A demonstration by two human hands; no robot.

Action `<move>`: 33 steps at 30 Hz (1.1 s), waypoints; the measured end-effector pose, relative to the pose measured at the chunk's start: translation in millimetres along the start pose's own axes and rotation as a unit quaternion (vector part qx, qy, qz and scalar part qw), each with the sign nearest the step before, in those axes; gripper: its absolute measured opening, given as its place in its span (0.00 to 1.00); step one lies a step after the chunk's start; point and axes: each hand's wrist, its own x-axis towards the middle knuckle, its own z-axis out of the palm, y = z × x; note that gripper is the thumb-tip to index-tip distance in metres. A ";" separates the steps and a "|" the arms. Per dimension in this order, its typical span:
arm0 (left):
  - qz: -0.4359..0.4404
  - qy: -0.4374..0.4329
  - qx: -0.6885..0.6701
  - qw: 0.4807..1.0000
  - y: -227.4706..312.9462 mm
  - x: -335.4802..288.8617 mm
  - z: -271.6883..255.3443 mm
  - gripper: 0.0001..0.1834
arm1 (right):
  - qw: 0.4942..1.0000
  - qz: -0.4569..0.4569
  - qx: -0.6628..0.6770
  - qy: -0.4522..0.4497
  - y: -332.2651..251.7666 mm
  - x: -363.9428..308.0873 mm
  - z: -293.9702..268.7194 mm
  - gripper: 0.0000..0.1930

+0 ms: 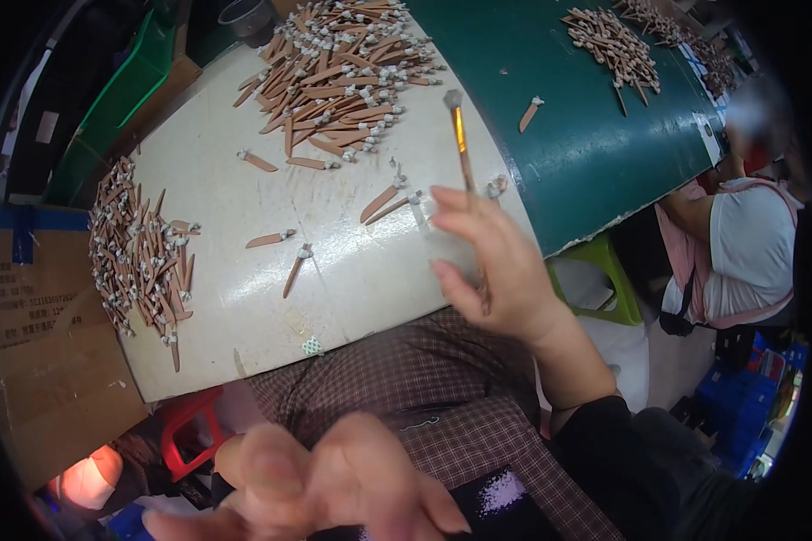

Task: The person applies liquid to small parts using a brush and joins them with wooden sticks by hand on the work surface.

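Note:
My right hand [505,261] is raised over the near right edge of the pale table. It holds a slim brush [461,135] with a gold-coloured ferrule and a dark tip pointing away from me; thumb and forefinger stand apart. By those fingers lies a whitish-ended piece [496,187], partly covered. Two small brown blade-shaped pieces [383,200] with whitish lumpy ends lie just left of it. My left hand [334,478], large and blurred at the bottom, is over my lap with fingers bent but apart. I see nothing in it.
Many similar pieces form a big heap [343,81] at the back and another heap [144,252] at left. A green table [568,171] adjoins on the right. A cardboard box [54,352], a green bin [131,81] and a seated person [749,243] surround the tables.

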 end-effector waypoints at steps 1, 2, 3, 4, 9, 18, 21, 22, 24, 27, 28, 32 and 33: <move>-0.018 0.017 0.018 1.000 4.1 0.1 -1.1 0.42 | 1.000 -0.003 0.004 -0.007 2.0 8.2 -4.9 0.14; -0.035 0.036 0.036 0.998 8.1 -0.2 -2.1 0.43 | 1.000 -0.004 0.009 -0.014 9.7 16.1 -11.2 0.14; -0.054 0.051 0.052 0.996 11.5 0.5 -3.5 0.43 | 1.000 -0.005 0.014 -0.021 16.9 24.9 -17.5 0.14; 0.006 0.011 0.051 0.999 -2.3 -4.9 -13.2 0.43 | 0.999 -0.002 0.023 -0.030 31.9 32.3 -23.9 0.14; 0.026 -0.095 0.000 0.995 -3.1 30.3 10.4 0.40 | 0.997 0.014 0.052 -0.063 37.3 48.9 -36.1 0.15; 0.037 0.080 0.070 0.994 17.3 -2.4 24.1 0.35 | 0.996 0.019 -0.088 -0.012 73.0 92.0 -83.9 0.16; 0.039 0.187 0.255 0.948 33.0 -28.7 -15.2 0.38 | 0.999 -0.024 -0.011 -0.029 73.4 89.4 -80.6 0.16; 0.029 0.235 0.265 0.935 34.6 -29.8 -16.5 0.32 | 0.997 -0.022 -0.010 -0.076 69.3 88.3 -77.7 0.17; 0.025 0.257 0.283 0.924 41.2 -38.7 -31.1 0.26 | 0.990 0.017 0.048 -0.135 74.6 84.6 -76.5 0.17; 0.042 0.312 0.289 0.904 48.2 -53.7 -44.8 0.23 | 0.992 0.016 -0.003 -0.126 84.0 92.8 -101.1 0.17; 0.030 0.317 0.288 0.903 50.6 -54.3 -44.9 0.21 | 0.995 0.008 -0.050 -0.085 92.3 101.5 -112.2 0.16; 0.026 0.390 0.445 0.805 61.4 -78.4 -52.9 0.14 | 0.986 -0.067 -0.151 0.003 76.7 106.5 -114.3 0.17; 0.003 0.388 0.495 0.778 64.4 -82.5 -57.4 0.12 | 0.994 -0.080 -0.077 -0.017 61.2 102.0 -103.1 0.17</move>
